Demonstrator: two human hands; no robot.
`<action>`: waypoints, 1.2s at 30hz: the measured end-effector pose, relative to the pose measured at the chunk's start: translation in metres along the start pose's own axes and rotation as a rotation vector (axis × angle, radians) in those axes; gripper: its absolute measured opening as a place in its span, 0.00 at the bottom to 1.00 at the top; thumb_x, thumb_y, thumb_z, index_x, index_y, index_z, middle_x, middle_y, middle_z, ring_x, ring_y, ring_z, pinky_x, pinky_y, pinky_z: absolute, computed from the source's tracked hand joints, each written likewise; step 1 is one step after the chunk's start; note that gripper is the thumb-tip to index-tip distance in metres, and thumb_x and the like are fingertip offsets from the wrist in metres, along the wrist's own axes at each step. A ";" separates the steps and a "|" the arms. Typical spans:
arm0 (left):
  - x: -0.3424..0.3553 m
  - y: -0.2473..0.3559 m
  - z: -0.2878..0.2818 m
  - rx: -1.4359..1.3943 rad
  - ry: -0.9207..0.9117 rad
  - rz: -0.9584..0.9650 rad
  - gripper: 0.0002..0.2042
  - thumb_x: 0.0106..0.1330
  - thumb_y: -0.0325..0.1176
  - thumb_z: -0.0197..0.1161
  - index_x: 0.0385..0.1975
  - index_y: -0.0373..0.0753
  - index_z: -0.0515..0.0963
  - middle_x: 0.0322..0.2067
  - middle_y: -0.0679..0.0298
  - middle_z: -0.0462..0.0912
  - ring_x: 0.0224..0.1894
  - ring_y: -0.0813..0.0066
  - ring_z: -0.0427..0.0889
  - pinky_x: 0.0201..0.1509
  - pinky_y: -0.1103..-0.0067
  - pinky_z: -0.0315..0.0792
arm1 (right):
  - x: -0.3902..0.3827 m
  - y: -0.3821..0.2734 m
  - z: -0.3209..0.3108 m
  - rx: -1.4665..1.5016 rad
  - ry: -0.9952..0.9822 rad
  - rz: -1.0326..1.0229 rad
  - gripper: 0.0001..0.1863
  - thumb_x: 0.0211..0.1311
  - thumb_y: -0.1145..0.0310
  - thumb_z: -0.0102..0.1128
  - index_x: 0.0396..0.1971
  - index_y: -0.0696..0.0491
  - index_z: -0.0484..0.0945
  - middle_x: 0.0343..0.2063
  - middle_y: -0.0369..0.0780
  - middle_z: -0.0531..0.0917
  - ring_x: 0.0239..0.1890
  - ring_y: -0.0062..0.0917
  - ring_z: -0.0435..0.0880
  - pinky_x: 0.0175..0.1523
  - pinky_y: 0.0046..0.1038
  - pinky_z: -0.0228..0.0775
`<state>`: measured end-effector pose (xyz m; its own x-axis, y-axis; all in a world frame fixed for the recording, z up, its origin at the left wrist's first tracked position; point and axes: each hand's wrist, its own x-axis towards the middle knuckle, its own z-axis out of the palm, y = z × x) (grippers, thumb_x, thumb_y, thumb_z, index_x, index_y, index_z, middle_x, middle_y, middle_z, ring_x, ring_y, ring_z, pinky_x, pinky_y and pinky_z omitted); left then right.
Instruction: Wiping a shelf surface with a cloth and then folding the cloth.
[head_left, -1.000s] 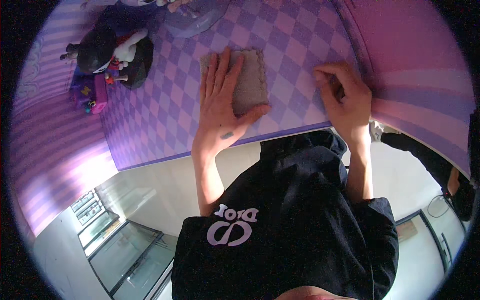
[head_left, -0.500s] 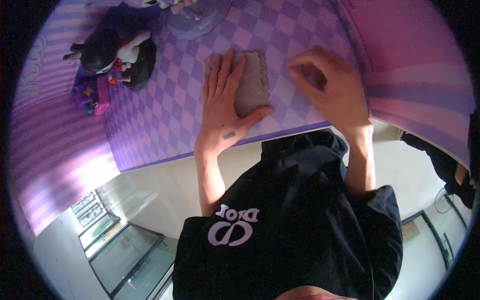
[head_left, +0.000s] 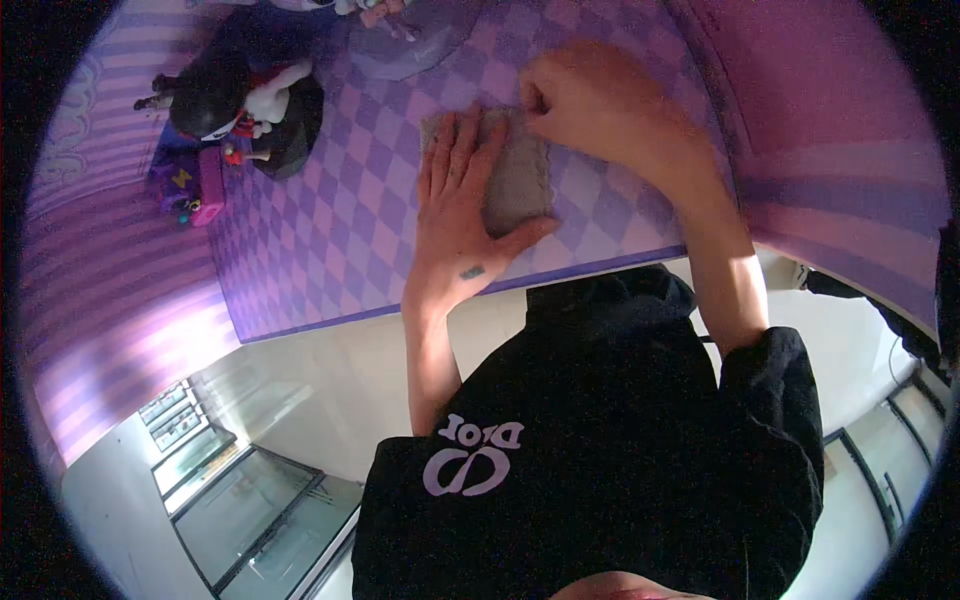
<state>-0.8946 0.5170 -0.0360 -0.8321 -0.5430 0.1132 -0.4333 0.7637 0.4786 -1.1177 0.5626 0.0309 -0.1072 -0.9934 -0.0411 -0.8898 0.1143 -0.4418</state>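
A small grey-beige cloth (head_left: 520,185) with a wavy, scalloped edge lies flat on the purple checkered surface (head_left: 340,230). My left hand (head_left: 460,195) rests palm down over its left part, fingers stretched forward and thumb spread toward the near right corner. At the cloth's far right corner is my right hand (head_left: 595,105), thumb and fingers bent together in a pinch. A thread or other fine thing between those fingertips cannot be made out, and whether they touch the cloth is unclear.
To the left stands a black-and-white figurine (head_left: 265,105) on a dark base, beside a pink and purple box-like piece (head_left: 208,188). Another figure's translucent base (head_left: 405,55) is at the far edge. Striped walls (head_left: 120,250) enclose the left and right sides.
My right hand has moved left and away from me, from beside the cloth to its far right corner. My left hand stays flat on the cloth.
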 end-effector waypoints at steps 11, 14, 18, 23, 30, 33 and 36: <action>-0.001 0.001 0.000 0.023 0.009 0.027 0.48 0.57 0.54 0.78 0.78 0.42 0.66 0.81 0.52 0.57 0.83 0.46 0.51 0.84 0.53 0.48 | 0.008 0.053 0.017 0.439 0.404 0.043 0.06 0.58 0.71 0.71 0.36 0.53 0.86 0.26 0.35 0.86 0.26 0.24 0.80 0.35 0.30 0.71; 0.002 0.005 -0.002 0.033 -0.012 0.027 0.48 0.58 0.54 0.78 0.78 0.42 0.66 0.81 0.52 0.57 0.83 0.46 0.51 0.84 0.53 0.48 | 0.003 0.049 0.034 0.306 0.274 0.006 0.07 0.59 0.71 0.71 0.37 0.53 0.87 0.27 0.35 0.86 0.26 0.23 0.80 0.36 0.28 0.71; 0.002 0.003 -0.001 0.044 -0.031 0.024 0.48 0.58 0.54 0.78 0.78 0.42 0.66 0.81 0.53 0.57 0.83 0.46 0.51 0.84 0.53 0.48 | -0.002 0.037 0.033 0.248 0.172 -0.022 0.08 0.59 0.70 0.71 0.38 0.52 0.87 0.29 0.35 0.87 0.27 0.23 0.80 0.36 0.27 0.71; 0.000 0.002 -0.002 0.040 -0.021 0.038 0.48 0.58 0.54 0.78 0.78 0.43 0.66 0.81 0.53 0.57 0.83 0.46 0.50 0.84 0.53 0.48 | -0.005 0.034 0.017 0.409 0.264 -0.002 0.07 0.60 0.70 0.71 0.38 0.52 0.87 0.30 0.36 0.87 0.27 0.24 0.80 0.36 0.28 0.71; 0.001 0.002 -0.002 0.041 -0.023 0.041 0.48 0.59 0.55 0.77 0.78 0.43 0.65 0.81 0.53 0.57 0.84 0.46 0.50 0.84 0.54 0.48 | -0.004 0.037 0.034 0.399 0.248 -0.032 0.07 0.60 0.68 0.72 0.37 0.52 0.87 0.29 0.36 0.87 0.26 0.26 0.81 0.36 0.29 0.71; 0.001 0.002 -0.002 0.047 -0.023 0.041 0.48 0.59 0.55 0.77 0.78 0.43 0.65 0.81 0.53 0.57 0.84 0.46 0.50 0.84 0.54 0.48 | -0.003 0.038 0.035 0.414 0.267 -0.027 0.07 0.60 0.68 0.72 0.37 0.52 0.87 0.28 0.36 0.87 0.26 0.26 0.81 0.36 0.29 0.71; 0.003 0.002 -0.001 0.055 -0.016 0.050 0.48 0.59 0.55 0.77 0.79 0.43 0.65 0.81 0.53 0.58 0.84 0.46 0.50 0.84 0.55 0.48 | -0.002 0.044 0.036 0.338 0.302 -0.006 0.07 0.60 0.67 0.72 0.37 0.52 0.88 0.27 0.36 0.87 0.26 0.26 0.81 0.35 0.30 0.71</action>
<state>-0.8970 0.5165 -0.0341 -0.8586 -0.4980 0.1218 -0.4087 0.8082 0.4240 -1.1405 0.5688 -0.0202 -0.2721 -0.9405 0.2033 -0.7015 0.0493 -0.7109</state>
